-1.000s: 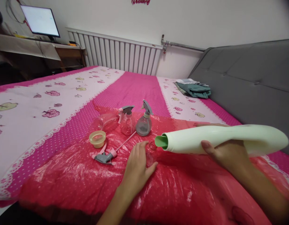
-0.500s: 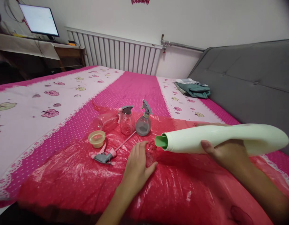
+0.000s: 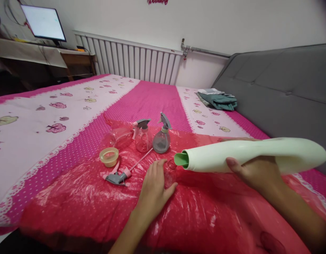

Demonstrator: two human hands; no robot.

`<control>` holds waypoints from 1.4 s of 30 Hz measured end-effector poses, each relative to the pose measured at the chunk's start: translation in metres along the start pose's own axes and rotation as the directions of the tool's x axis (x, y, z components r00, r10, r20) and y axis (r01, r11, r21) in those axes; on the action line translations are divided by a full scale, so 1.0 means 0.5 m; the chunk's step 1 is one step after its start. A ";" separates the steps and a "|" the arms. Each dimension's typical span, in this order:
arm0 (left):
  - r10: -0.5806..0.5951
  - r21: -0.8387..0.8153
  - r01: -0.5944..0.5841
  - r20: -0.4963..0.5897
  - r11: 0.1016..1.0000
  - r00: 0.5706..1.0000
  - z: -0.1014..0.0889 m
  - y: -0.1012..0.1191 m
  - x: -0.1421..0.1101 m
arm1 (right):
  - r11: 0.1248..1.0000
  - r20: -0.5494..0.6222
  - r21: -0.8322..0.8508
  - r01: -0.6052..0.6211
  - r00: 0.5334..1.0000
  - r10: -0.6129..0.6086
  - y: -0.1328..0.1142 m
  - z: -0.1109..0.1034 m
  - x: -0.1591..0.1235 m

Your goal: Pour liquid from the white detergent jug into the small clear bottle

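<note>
My left hand is wrapped round a clear spray bottle that stands upright without its top on red plastic sheeting. With my right hand I grip a large pale-green jug, tilted almost level. Its green spout is just above and beside the bottle's open neck; I cannot see any liquid running. Left of my left hand lies a grey-and-pink spray trigger head with a thin tube. A small yellowish cap or bowl sits beyond it.
A clear spray bottle with a grey-and-pink head and a grey spray bottle stand behind my left hand. Another clear bottle lies on its side. Folded clothes rest near the grey headboard.
The jug's rear end has risen slightly, so the jug tips a little more toward the bottle. My left hand and the bottle stay in place.
</note>
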State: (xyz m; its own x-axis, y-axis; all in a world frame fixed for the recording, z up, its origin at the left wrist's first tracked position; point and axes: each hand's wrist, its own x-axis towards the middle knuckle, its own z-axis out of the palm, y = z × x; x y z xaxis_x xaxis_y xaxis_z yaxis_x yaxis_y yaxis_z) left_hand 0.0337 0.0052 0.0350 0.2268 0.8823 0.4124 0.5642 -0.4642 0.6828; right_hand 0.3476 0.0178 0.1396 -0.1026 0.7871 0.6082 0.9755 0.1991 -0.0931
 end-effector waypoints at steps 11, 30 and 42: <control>-0.012 0.014 0.012 0.022 1.000 1.000 -0.005 0.006 0.001 | 1.000 -0.011 0.006 0.022 1.000 -0.022 0.005 0.003 -0.003; -0.017 -0.019 0.017 0.013 1.000 1.000 -0.006 0.003 0.000 | 0.998 -0.036 -0.010 0.066 0.997 -0.067 -0.005 -0.010 0.002; -0.014 -0.015 0.014 0.011 1.000 1.000 -0.004 0.005 0.002 | 0.998 -0.039 -0.023 0.064 0.997 -0.065 -0.003 -0.005 0.000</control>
State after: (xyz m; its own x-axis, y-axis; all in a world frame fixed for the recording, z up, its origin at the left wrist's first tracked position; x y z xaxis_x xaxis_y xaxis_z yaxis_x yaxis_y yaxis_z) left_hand 0.0337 0.0046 0.0383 0.2274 0.8896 0.3962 0.5556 -0.4527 0.6974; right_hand 0.3469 0.0159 0.1415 -0.1578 0.7492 0.6432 0.9712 0.2354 -0.0359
